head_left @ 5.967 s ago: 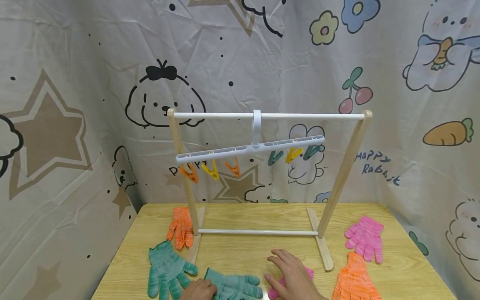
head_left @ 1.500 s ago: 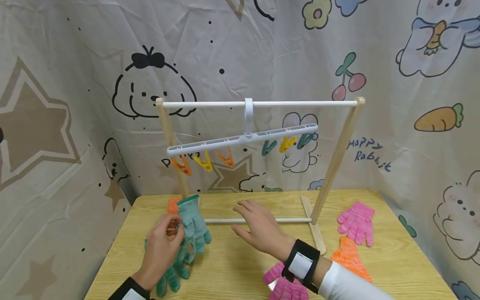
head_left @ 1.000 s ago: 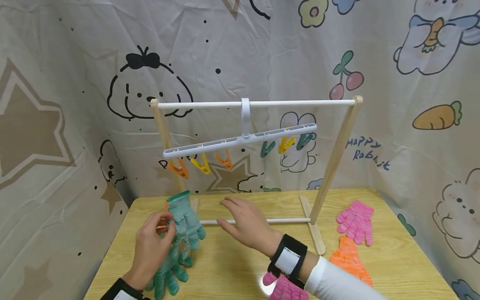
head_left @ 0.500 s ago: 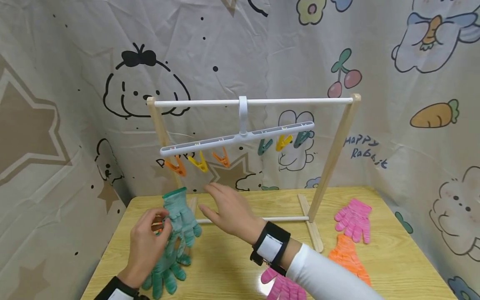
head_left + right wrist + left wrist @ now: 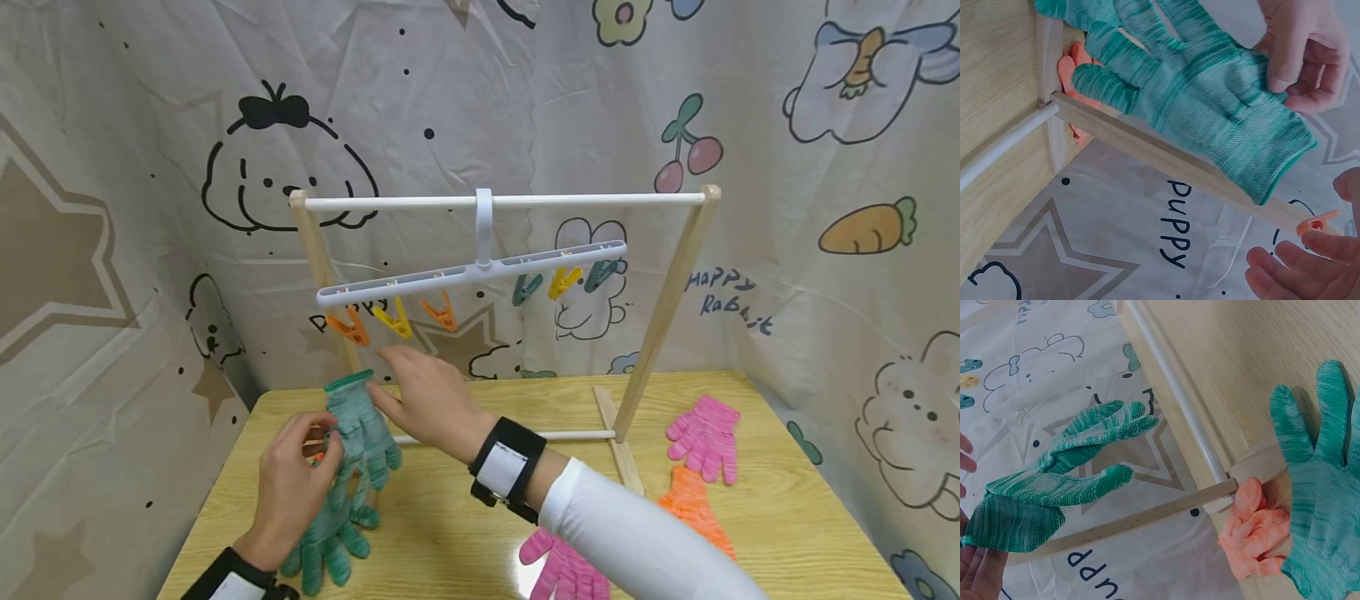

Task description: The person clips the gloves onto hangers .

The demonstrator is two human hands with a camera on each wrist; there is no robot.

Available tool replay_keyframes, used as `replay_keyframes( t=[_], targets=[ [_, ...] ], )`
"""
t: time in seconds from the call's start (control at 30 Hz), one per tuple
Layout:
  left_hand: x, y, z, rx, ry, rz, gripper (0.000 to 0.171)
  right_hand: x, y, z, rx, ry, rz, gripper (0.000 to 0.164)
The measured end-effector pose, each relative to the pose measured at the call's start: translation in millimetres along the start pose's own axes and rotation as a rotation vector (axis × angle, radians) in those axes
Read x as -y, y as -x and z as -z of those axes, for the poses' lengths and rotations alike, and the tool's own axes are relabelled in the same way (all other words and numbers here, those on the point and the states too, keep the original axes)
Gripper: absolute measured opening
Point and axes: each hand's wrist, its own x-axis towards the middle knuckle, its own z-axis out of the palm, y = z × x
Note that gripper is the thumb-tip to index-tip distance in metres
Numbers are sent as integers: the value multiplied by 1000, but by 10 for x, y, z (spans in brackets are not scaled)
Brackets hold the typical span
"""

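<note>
My left hand (image 5: 296, 479) pinches a green glove (image 5: 363, 429) by the side near its cuff, and the glove hangs fingers-down above the table. In the right wrist view, my left thumb and fingers grip the glove's edge. My right hand (image 5: 435, 404) has its fingers extended beside the cuff, holding nothing; it is just below an orange clothespin (image 5: 348, 327). That clothespin hangs at the left end of a white hanger (image 5: 405, 286). A second green glove (image 5: 330, 537) lies on the table beneath the held one. An orange glove (image 5: 1254, 531) lies near the rack's left foot.
The wooden rack (image 5: 663, 321) carries the tilted hanger on its white top bar (image 5: 592, 200). More yellow, orange and teal clothespins (image 5: 527, 288) hang along it. A pink glove (image 5: 705, 437) and an orange glove (image 5: 696, 508) lie at right; another pink glove (image 5: 566, 571) lies in front.
The left hand has lifted one green glove off the table and carried it left, below the hanger's left end. The right hand has moved left and up to beside the glove's cuff.
</note>
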Motion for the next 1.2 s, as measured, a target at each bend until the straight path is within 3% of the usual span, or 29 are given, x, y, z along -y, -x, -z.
replay_keyframes(
  t=[0.37,0.67,1.2],
  targets=[
    [-24,-19,12,12,0,1,17,66,-194,-65,-41,-6,-9,52],
    [-53,-34,20,9,20,1,17,175,-331,-24,-59,-112,-62,65],
    [-89,-32,19,0,31,-34,18,169,-443,-78,-69,-69,-114,62]
  ],
)
